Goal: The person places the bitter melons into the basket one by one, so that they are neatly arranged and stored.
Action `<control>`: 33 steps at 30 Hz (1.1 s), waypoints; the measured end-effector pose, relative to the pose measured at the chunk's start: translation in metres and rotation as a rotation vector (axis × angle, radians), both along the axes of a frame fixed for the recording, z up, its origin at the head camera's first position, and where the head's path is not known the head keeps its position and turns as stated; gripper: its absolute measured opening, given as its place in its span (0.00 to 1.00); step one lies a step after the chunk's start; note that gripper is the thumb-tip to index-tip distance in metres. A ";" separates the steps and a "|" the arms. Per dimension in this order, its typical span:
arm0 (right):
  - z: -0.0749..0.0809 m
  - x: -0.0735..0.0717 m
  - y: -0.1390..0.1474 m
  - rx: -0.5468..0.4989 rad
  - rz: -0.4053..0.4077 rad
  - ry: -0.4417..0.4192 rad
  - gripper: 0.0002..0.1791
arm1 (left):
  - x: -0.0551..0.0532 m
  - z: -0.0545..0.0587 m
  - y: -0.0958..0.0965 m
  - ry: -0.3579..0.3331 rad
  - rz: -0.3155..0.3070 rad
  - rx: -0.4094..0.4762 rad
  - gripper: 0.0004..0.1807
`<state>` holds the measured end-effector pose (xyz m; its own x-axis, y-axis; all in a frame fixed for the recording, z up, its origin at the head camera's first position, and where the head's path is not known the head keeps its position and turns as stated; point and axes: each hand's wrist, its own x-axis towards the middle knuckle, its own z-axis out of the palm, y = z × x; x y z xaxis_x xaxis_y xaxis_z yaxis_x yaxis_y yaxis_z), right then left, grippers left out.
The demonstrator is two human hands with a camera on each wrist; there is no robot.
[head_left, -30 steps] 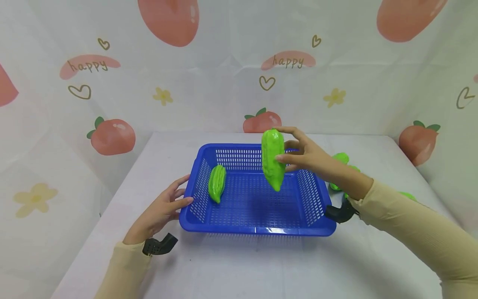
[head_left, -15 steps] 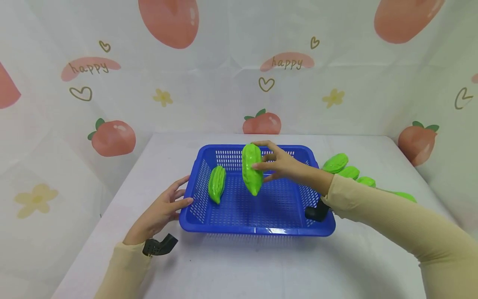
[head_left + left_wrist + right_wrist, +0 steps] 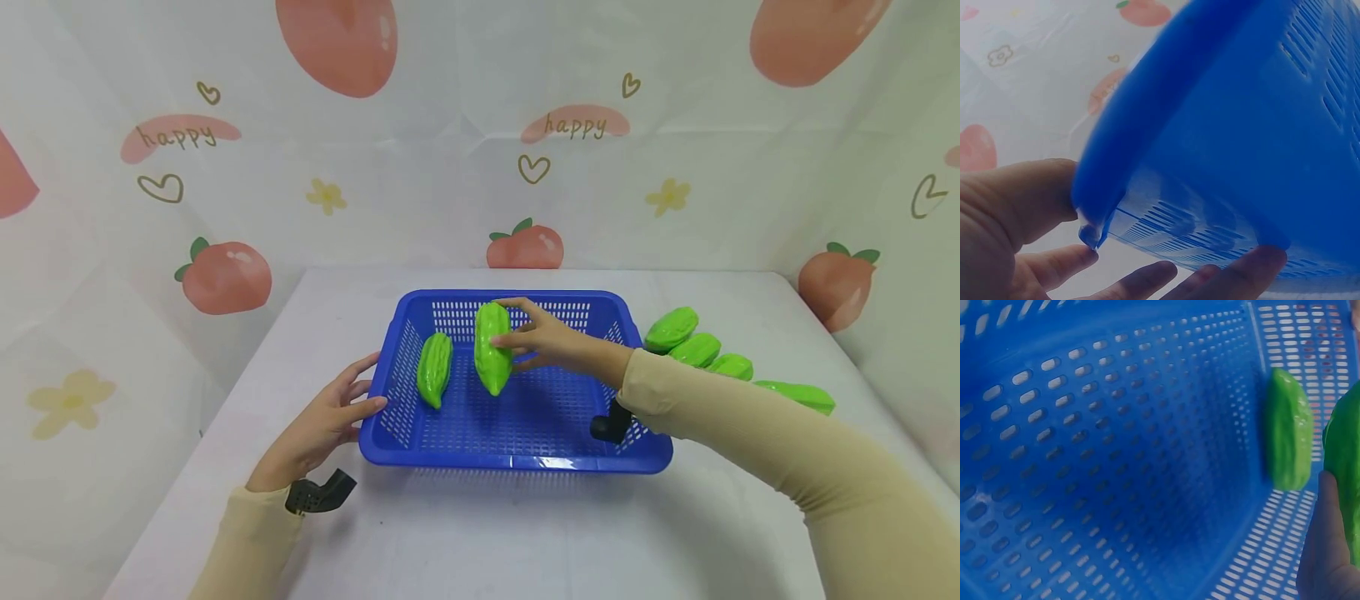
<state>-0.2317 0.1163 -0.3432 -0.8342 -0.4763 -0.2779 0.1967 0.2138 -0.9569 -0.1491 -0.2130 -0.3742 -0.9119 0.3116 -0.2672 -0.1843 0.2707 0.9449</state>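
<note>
My right hand (image 3: pixel 551 340) pinches a bright green bitter melon (image 3: pixel 491 354) by its side, tip pointing down, over the blue plastic basket (image 3: pixel 517 463). In the right wrist view, that bitter melon (image 3: pixel 1346 456) is cut off at the right edge, with a finger along it. Another bitter melon (image 3: pixel 434 371) lies in the basket along its left wall. My left hand (image 3: pixel 330 417) holds the basket's left side, thumb at the rim. Seen from the left wrist, the fingers (image 3: pixel 1244 275) spread beneath the rim against the outer wall.
To the right of the basket, several more bitter melons (image 3: pixel 696 349) lie in a slanting row on the white table (image 3: pixel 480 542), near my right forearm. A fruit-printed cloth (image 3: pixel 435 167) hangs behind the table.
My right hand has carried the bitter melon leftward and lower over the basket, towards the one inside. The row at right has come into fuller view. My left hand has stayed put.
</note>
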 end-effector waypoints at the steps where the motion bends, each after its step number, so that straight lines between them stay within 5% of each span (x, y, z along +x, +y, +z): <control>1: -0.002 -0.001 -0.001 -0.005 0.001 -0.009 0.40 | 0.000 0.000 0.000 0.000 -0.001 0.000 0.44; 33: -0.049 -0.019 -0.042 0.023 -0.064 -0.133 0.39 | -0.001 0.001 0.000 -0.004 0.001 -0.001 0.44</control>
